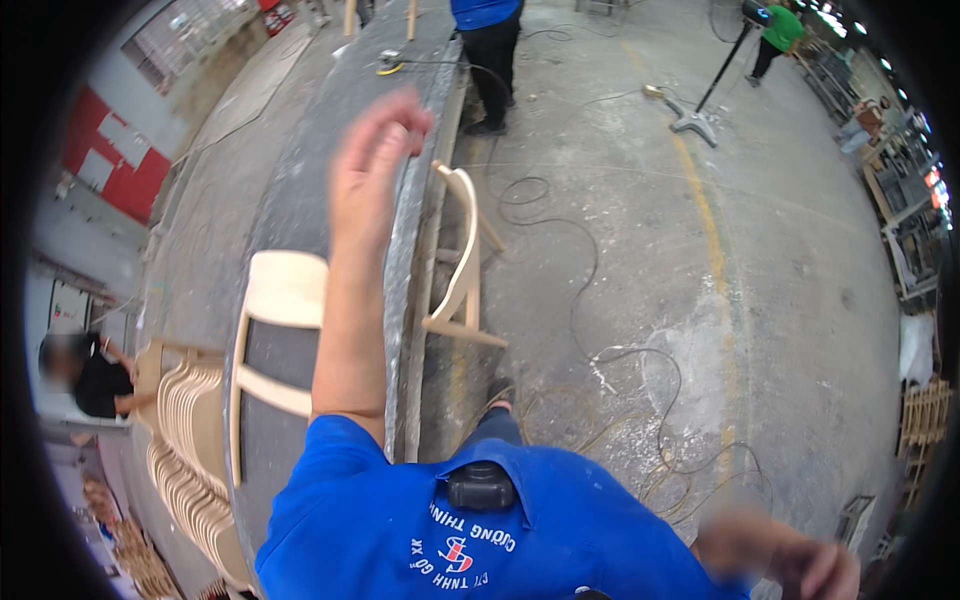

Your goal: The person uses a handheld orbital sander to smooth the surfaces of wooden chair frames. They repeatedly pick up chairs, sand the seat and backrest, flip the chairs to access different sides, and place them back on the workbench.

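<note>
My left hand (378, 150) is raised over the long dark table (290, 200), fingers loosely bent and slightly smeared, with nothing visible in them. Under and left of that forearm, a pale wooden chair (285, 290) lies on the table, its backrest toward the far end; my arm hides part of it. Another pale wooden chair (466, 250) is beside the table's right edge, and my left hand is apart from it. At the lower right, away from the table, my right hand (828, 572) is held out by my side, its fingers bent and blurred; whether it holds anything cannot be made out.
Stacked pale curved wooden parts (190, 430) stand left of the table, near a person in black (100, 380). Farther up the table lies a sander (389, 64), near a person in blue (487, 60). Cables (590, 270) trail over the floor toward a black stand (722, 75).
</note>
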Demonstrator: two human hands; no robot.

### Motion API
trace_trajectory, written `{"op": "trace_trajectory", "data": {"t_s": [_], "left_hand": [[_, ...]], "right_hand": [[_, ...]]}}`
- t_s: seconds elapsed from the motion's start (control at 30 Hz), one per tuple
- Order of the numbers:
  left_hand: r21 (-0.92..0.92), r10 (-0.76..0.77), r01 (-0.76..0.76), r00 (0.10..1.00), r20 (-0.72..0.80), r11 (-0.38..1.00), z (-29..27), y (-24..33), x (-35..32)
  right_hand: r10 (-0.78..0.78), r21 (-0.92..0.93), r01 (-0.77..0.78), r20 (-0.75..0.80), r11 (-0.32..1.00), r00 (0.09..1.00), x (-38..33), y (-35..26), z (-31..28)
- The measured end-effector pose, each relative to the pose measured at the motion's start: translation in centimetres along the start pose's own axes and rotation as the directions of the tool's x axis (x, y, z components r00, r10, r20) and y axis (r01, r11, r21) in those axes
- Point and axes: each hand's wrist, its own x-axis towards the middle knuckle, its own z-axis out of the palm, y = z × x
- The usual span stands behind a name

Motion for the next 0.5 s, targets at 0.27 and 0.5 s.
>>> {"op": "trace_trajectory", "data": {"t_s": [0.27, 0.5], "left_hand": [[0.291, -0.894, 0.859, 0.448, -0.032, 0.42, -5.8, -46.7, -15.6], [-0.022, -0.995, 0.996, 0.088, 0.036, 0.088, -4.0, -51.8, -18.0]], "right_hand": [[0.864, -0.704, -0.502, -0.397, -0.502, -0.308, -21.3, 12.3, -5.1], [0.768, -0.823, -0.091, -0.476, -0.561, -0.429, -30.8, 1.7, -10.3]]}}
